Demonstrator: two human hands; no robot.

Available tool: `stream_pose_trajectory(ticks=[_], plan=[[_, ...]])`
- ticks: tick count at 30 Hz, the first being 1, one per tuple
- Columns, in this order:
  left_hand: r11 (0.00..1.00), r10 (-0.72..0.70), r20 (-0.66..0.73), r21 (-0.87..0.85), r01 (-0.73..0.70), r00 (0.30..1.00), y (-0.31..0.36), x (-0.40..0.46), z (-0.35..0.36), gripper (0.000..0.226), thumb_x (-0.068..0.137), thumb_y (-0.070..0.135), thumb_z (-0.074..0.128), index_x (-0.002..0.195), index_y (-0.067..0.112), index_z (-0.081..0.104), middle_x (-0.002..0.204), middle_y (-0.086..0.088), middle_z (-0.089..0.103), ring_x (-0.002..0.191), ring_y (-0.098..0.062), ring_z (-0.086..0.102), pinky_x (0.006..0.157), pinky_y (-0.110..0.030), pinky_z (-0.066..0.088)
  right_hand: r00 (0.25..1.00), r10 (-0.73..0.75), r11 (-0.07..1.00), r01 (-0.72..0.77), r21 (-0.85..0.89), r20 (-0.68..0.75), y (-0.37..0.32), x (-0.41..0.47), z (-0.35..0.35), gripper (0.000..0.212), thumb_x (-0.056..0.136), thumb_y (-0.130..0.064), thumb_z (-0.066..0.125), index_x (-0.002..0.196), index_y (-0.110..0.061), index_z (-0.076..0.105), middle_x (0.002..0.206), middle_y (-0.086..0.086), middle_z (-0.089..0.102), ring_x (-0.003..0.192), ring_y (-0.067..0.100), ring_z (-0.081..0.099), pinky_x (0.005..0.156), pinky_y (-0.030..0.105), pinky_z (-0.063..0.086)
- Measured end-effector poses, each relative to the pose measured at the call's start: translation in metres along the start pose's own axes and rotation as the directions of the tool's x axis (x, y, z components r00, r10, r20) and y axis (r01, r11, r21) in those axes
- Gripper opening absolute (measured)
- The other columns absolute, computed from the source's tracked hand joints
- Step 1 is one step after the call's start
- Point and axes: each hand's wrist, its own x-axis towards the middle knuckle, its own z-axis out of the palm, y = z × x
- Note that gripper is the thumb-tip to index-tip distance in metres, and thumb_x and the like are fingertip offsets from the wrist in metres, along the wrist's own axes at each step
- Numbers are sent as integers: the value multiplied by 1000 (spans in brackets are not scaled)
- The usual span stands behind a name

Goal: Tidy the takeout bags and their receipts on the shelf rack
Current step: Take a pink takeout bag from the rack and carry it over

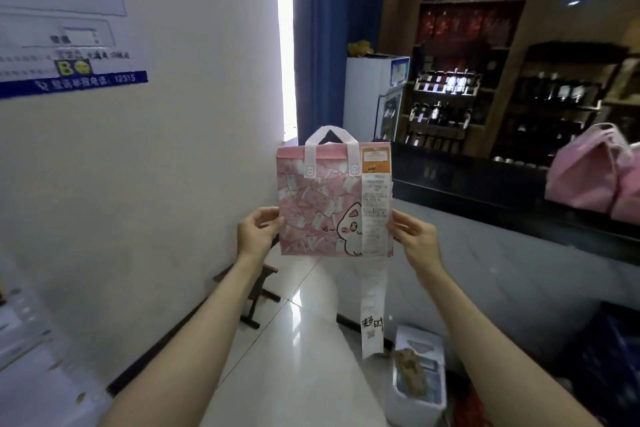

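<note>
Left hand (258, 229) and right hand (412, 230) each grip a side edge of the pink takeout bag (322, 204) — its long dangling receipt (373, 274) could snag and tear off.

We see a pink takeout bag (318, 204) printed all over with scattered white envelopes and a white cartoon cat outlined in black. Its handle (331, 139) is white. A white receipt (373, 253) with black handwriting near its end hangs from an orange label (375, 159). Behind us hang a dark blue curtain (322, 28) and, on the black counter (485, 191), more pink bags (592, 173).
</note>
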Motion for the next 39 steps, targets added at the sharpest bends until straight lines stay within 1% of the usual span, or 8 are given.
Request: stream_pose_trajectory(ticks=[3,6,8,12,19,24,29,39], plan=[[999,-31,23,-5,31,999,-16,41,41,21,90,0,72,111,1,69,99,-5,73,77,-1,70,62,-9,53,999,-3,1000,2,-28,-37,22,39,-17,37,90,-7,72,126,-8,68,108,-3,75,94,8,74,78,25,62],[999,-39,49,-33,41,998,-28,82,84,24,89,-1,73,113,-2,69,104,-12,74,89,-18,70,79,-25,60,997,-13,998,9,-56,-82,46,83,-36,37,90,-5,71,127,-9,68,109,-2,75,96,8,74,83,31,63],[999,-43,55,-24,44,998,-35,109,111,20,88,0,75,107,5,72,102,-11,75,91,-22,71,82,-33,60,995,-21,995,12,-97,-99,62,114,-48,36,91,-8,71,126,-13,69,112,-2,74,101,12,72,86,36,62],[999,-11,59,45,8,998,-42,162,158,17,86,6,79,92,22,74,98,-8,77,96,-29,73,73,-32,59,989,-35,987,11,-162,-145,88,174,-68,37,91,-11,73,127,-18,70,114,-5,75,102,13,72,87,42,62],[997,20,20,73,-22,1000,-49,238,218,18,89,8,76,90,25,71,100,-6,76,99,-27,72,89,-46,61,974,-115,953,53,-299,-193,116,260,-79,27,90,-11,74,115,-21,76,103,-11,76,95,5,72,87,40,62],[998,22,16,56,-23,1000,-58,297,247,14,90,10,75,92,23,71,100,-3,75,99,-24,72,89,-46,62,969,-133,940,57,-335,-207,130,315,-72,21,92,-12,71,109,-24,74,100,-14,75,93,3,72,77,37,65],[997,45,58,66,-49,997,-67,357,278,10,94,13,72,96,21,68,104,-3,72,102,-22,68,88,-40,61,959,-148,921,44,-387,-243,148,368,-63,20,91,-14,72,108,-24,74,99,-15,74,95,1,70,88,33,61],[998,-3,233,62,-12,973,-115,463,341,5,94,17,72,98,21,71,102,3,74,101,-15,70,80,-28,58,930,-128,893,-43,-448,-345,192,449,-61,19,93,-15,69,109,-25,69,103,-14,69,98,0,65,87,31,58]])
